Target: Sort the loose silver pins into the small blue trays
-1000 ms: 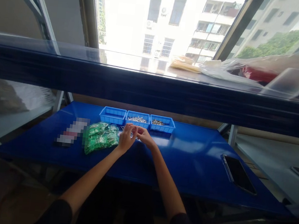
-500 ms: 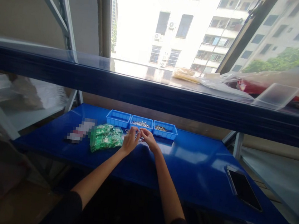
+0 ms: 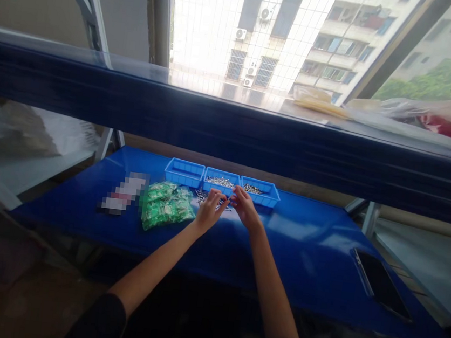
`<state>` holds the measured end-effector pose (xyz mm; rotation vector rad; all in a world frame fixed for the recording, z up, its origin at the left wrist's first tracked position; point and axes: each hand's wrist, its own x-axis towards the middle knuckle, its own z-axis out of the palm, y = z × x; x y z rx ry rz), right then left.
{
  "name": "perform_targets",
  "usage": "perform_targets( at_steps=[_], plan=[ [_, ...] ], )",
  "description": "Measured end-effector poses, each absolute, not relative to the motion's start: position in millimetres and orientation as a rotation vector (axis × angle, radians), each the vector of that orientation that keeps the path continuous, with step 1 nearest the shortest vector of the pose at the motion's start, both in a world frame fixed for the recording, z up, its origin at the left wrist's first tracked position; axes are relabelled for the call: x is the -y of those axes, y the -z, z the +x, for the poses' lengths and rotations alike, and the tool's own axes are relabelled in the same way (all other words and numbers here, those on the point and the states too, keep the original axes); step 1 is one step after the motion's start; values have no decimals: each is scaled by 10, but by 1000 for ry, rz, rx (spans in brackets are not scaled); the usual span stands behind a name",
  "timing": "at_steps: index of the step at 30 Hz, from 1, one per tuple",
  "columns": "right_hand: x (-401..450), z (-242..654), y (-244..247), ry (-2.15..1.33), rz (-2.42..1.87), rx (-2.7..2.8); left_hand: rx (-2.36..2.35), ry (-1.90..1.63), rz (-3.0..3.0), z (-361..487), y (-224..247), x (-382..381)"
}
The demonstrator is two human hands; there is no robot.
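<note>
**Left hand (image 3: pixel 209 210) and right hand (image 3: pixel 244 208) meet over the blue table (image 3: pixel 300 259)**

Both hands have the fingers bent, with the fingertips nearly together — if a small piece is pinched there, I cannot tell. Loose metal pieces (image 3: pixel 202 195) lie on the table at 11 o'clock of the left hand, which partly hides them. Seen from the hands, the left tray (image 3: pixel 183 180) stands at 10 o'clock, the middle tray (image 3: pixel 223 172) with silver pieces (image 3: pixel 219 181) at 11, and the right tray (image 3: pixel 261 200) with darker pieces (image 3: pixel 251 189) at 2. Green plastic packets (image 3: pixel 168 206) lie at 9 o'clock; a phone (image 3: pixel 382 284) rests well apart, at 4.
</note>
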<state>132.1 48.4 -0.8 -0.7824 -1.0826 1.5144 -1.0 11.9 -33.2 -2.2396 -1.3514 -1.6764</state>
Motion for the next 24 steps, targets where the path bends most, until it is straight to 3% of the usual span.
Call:
perform_targets(
  at_steps=[7,14,24],
  plan=[
    [-392,1309,-21,-1587,-818,1057,1076,1179,-2574,121,364,-59],
    [-336,1339,-118,-1563,-708,875,1159,1214,-2604,152,339,-24],
    [-413,1351,-86,-1591,-736,806,752,1020,-2717,169,317,56]
  ],
)
